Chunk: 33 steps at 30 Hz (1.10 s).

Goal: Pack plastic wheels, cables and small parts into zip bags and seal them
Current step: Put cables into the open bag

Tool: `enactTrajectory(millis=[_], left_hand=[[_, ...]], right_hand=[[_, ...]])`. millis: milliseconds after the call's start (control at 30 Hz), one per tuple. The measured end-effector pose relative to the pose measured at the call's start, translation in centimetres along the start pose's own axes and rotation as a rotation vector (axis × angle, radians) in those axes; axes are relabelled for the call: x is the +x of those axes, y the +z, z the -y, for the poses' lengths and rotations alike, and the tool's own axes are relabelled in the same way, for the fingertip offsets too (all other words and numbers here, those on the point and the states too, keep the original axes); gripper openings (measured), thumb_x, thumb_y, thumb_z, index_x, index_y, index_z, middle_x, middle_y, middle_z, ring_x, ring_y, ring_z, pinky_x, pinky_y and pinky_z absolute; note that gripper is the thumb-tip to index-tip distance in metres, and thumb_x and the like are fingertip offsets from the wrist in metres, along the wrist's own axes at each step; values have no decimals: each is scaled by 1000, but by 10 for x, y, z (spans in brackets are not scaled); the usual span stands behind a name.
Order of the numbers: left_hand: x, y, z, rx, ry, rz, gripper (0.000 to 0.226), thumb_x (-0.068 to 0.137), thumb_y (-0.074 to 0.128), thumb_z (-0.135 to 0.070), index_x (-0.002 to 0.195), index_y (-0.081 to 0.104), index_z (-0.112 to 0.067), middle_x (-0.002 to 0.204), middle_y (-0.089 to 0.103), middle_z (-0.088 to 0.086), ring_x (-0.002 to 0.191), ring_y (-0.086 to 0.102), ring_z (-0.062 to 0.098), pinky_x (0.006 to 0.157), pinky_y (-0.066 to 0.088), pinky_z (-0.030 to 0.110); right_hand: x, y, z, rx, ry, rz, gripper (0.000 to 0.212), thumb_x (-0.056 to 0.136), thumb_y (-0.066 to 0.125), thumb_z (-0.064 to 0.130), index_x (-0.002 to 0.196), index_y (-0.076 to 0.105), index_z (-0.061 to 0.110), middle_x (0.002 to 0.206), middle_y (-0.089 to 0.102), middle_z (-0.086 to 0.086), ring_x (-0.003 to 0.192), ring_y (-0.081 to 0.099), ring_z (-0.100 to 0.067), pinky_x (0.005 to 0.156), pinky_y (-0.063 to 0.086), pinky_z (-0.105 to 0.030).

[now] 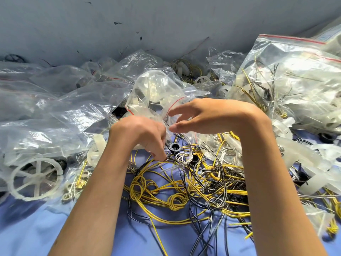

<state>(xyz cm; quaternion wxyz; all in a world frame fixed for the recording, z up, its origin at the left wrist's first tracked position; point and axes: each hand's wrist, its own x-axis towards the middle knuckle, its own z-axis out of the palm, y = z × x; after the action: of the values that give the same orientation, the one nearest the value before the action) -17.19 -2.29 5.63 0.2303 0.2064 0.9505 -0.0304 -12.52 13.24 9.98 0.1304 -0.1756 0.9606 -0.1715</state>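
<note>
- Far left: white spoked wheel [36, 179] lying flat inside a clear bag on the blue cloth [27, 228], below a heap of crumpled zip bags [55, 108].
- Left of centre: left hand [142, 135], knuckles up and fingers curled downward, pinching thin cables [184, 191] at the upper edge of the yellow-and-black tangle.
- Centre: red-striped zip bag [156, 93], puffed up just behind both hands, pale plastic parts inside; small grey ring [175, 147] resting on the tangle just beside the left fingertips.
- Right of centre: right hand [208, 115], fingers spread and nearly straight, gripping nothing, tips at the bag's red-lined mouth; contact there impossible to judge.
- Far right: large zip bag [287, 85] stuffed with white parts and wire, rising before the grey wall [166, 24].
</note>
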Motion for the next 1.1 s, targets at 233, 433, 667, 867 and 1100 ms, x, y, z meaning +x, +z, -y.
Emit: enactTrajectory(millis=[233,433,667,867,1100], left_hand=[[-27,-18,-12,10,130,-159,23,63,67,-35,67,51,-19,58,51,-6,54,46,13,50,35,24],[-44,-25,-10,-66,197,-277,25,61,69,-33,65,48,-19,56,53,-2,48,42,13,46,32,23],[-53,-29,-12,-137,245,-376,21,55,63,-33,58,48,-19,51,51,-11,47,40,8,42,30,20],[-56,-33,-10,-214,252,-459,18,62,63,-28,67,49,-17,68,65,-8,56,48,11,54,42,27],[-58,-33,1,-302,201,-330,42,58,74,-47,75,48,-19,69,64,-27,59,55,1,66,47,30]], right_hand=[[-1,-2,1,68,-90,33,32,78,74,36,109,66,39,103,69,16,91,65,-4,87,52,-33],[1,-1,-1,49,-86,35,35,73,77,38,106,67,34,103,65,20,96,62,-4,87,51,-31],[2,1,-1,-13,-143,-16,17,84,66,39,98,73,31,101,69,3,95,63,-15,80,47,-27],[1,-2,-2,-28,-184,-154,8,87,65,31,82,70,34,62,54,26,64,53,6,59,37,-9],[1,-5,-4,54,-118,-298,17,89,55,10,89,70,19,89,72,3,88,65,-17,75,54,-38]])
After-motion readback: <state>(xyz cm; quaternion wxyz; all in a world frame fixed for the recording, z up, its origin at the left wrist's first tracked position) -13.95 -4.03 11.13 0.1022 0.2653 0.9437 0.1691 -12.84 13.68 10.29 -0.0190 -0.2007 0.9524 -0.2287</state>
